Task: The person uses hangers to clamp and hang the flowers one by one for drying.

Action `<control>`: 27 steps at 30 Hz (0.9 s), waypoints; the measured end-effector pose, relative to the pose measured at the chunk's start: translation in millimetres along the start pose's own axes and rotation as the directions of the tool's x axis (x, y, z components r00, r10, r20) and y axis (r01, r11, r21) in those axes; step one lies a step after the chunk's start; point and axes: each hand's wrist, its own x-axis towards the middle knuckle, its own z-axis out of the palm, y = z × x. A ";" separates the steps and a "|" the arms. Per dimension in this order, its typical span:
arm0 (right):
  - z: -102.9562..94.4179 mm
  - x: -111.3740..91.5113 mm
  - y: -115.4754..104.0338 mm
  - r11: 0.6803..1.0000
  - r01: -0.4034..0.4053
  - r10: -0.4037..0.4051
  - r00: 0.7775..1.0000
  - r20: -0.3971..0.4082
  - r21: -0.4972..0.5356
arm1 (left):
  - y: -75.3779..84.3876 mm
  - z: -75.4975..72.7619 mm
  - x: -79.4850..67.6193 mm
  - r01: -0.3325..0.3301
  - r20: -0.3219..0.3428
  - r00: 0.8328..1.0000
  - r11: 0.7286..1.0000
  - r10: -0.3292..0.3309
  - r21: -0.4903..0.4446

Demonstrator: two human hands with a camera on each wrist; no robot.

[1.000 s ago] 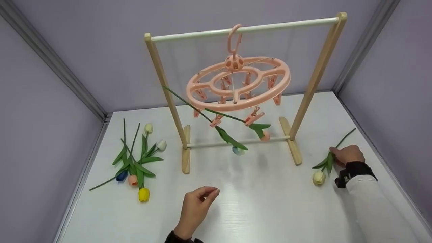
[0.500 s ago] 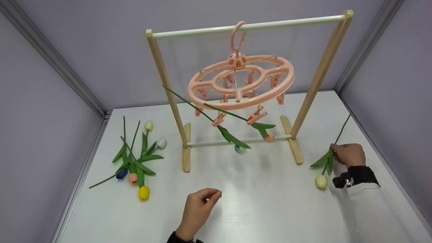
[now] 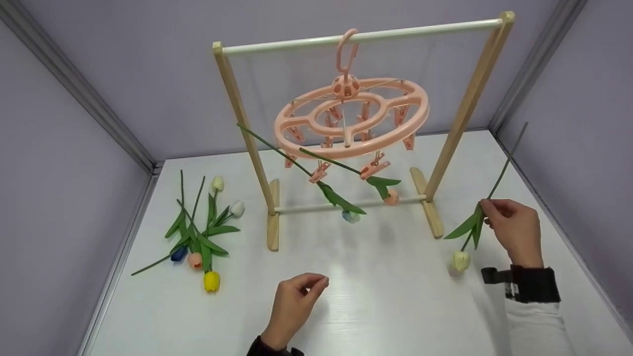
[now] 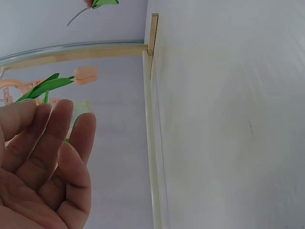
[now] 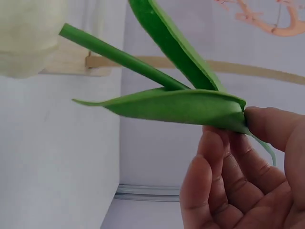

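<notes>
At the right of the head view, my right hand [image 3: 517, 227] pinches a cream-white artificial tulip [image 3: 461, 261] where its leaves meet the stem. The bloom hangs downward and the bare stem points up and away. In the right wrist view, thumb and fingertips grip the base of the green leaves [image 5: 181, 107]. My left hand [image 3: 294, 306] hovers over the table's front middle, fingers loosely curled and holding nothing. A pink round clip hanger [image 3: 351, 146] hangs from the rack. Two of its front clips hold tulips by the stem, one peach [image 3: 391, 198], one pale blue [image 3: 351, 216].
A wooden rack with a white top bar [image 3: 420, 33] stands across the table's back. On the left lies a loose pile of tulips, with yellow [image 3: 211, 281], dark blue [image 3: 179, 254], peach [image 3: 195, 260] and white [image 3: 237, 208] blooms. Grey-lilac walls enclose the table [image 3: 376, 316].
My right hand has raised the white tulip from the table, and its stem has swung more upright. The left hand has barely moved.
</notes>
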 end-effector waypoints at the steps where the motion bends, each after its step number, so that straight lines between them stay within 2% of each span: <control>1: 1.4 -5.4 -4.7 1.000 0.019 -0.019 1.000 -0.019 0.007 | 0.8 0.5 0.2 -0.004 0.000 1.000 1.000 0.004 -0.003; 8: 17.0 -39.9 -31.0 0.989 0.137 -0.130 0.986 -0.103 0.061 | 7.1 5.1 5.2 -0.058 -0.008 0.998 0.998 0.057 -0.027; 13: 27.6 -62.1 -44.4 0.962 0.247 -0.233 0.965 -0.122 0.115 | 15.6 9.6 14.4 -0.099 -0.009 0.995 0.993 0.098 -0.063; 20: 38.7 -83.5 -52.7 0.931 0.348 -0.338 0.936 -0.097 0.111 | 35.4 13.4 31.2 -0.195 -0.034 0.981 0.978 0.193 -0.072; 27: 49.1 -93.8 -59.8 0.911 0.397 -0.395 0.918 -0.038 0.113 | 61.6 19.8 49.8 -0.276 -0.026 0.961 0.958 0.275 -0.075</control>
